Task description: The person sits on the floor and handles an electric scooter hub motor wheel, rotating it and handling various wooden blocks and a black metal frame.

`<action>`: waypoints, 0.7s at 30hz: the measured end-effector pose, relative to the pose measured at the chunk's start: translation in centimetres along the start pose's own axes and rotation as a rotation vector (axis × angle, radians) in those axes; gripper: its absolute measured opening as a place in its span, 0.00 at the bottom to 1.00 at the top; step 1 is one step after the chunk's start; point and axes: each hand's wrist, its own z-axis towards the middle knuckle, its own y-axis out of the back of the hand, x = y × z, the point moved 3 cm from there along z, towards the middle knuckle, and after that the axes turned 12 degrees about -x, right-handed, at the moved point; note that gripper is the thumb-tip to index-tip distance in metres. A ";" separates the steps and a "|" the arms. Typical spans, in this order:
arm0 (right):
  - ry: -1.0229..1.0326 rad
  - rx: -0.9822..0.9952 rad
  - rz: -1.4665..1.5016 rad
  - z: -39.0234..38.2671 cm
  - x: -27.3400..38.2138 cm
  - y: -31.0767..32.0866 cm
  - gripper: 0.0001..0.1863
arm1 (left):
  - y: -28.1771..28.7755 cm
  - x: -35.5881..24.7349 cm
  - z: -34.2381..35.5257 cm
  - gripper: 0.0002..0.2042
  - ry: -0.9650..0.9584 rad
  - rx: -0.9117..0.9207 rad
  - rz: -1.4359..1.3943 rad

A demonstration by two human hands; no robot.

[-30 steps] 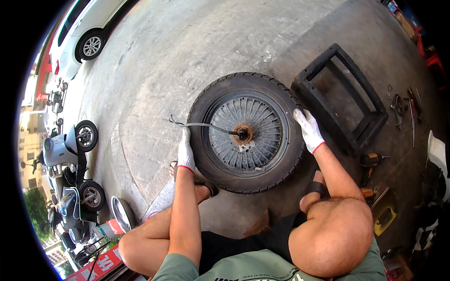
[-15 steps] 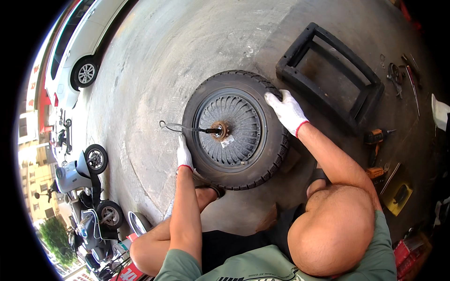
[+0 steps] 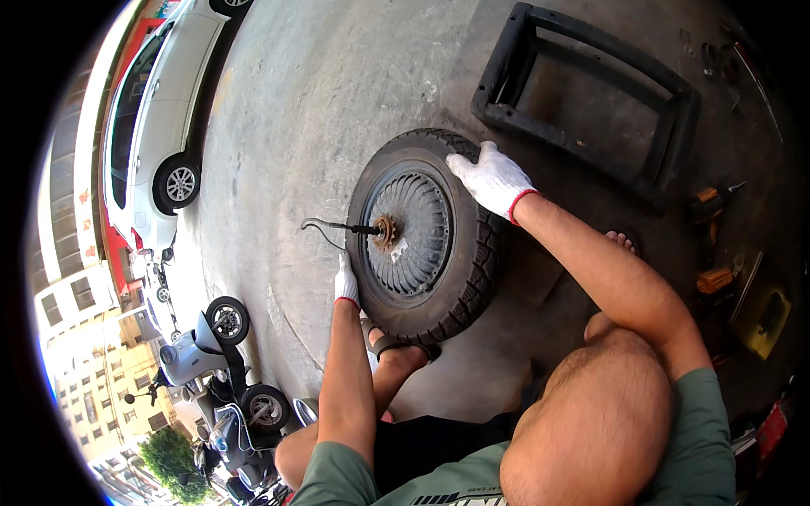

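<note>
A hub-motor wheel [image 3: 412, 226] with a black knobbly tyre [image 3: 460, 282] is tilted in front of me. From the rusty toothed ring [image 3: 385, 234] at its middle, a dark cable [image 3: 325, 224] sticks out to the left and loops at its end. My right hand [image 3: 492, 179], in a white glove with a red cuff, grips the tyre's upper right, fingertips over the sidewall. On the tyre's left edge is my left hand [image 3: 346, 278], gloved alike; its fingers are partly hidden by the rim of the tyre.
A black frame [image 3: 591, 143] lies on the concrete floor at the far right. Nearer on that side are an orange-black power drill [image 3: 709, 205], a second orange tool [image 3: 715, 282] and a yellow piece [image 3: 764, 325]. Scooters [image 3: 245, 422] and a white car [image 3: 156, 135] stand at left.
The wheel has tipped so that its hub faces more to the left and more tread shows on the right. Both hands stayed on the tyre. My view has also shifted.
</note>
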 end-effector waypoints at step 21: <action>0.104 0.047 0.536 -2.8 -2.8 -0.3 0.30 | 2.9 2.2 -9.4 0.34 0.066 -0.005 -0.500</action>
